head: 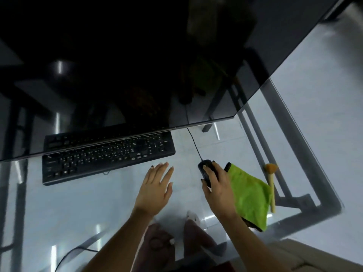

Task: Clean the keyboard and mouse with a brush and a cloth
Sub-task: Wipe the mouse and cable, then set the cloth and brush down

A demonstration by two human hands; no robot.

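A black keyboard (106, 157) lies on the glass desk, its far edge under a dark monitor. To its right, my right hand (217, 187) grips a black wired mouse (206, 169) on the glass. My left hand (156, 188) hovers flat with fingers spread, just below the keyboard's right end, holding nothing. A bright green cloth (250, 197) lies beside my right wrist. A wooden-handled brush (271, 185) with orange bristles rests at the cloth's far right edge.
A large dark monitor (137, 65) overhangs the back of the glass desk (78, 209). The desk's grey metal frame (298, 154) runs along the right. The mouse cable (194, 143) leads back under the monitor. My feet and a cable on the floor show through the glass.
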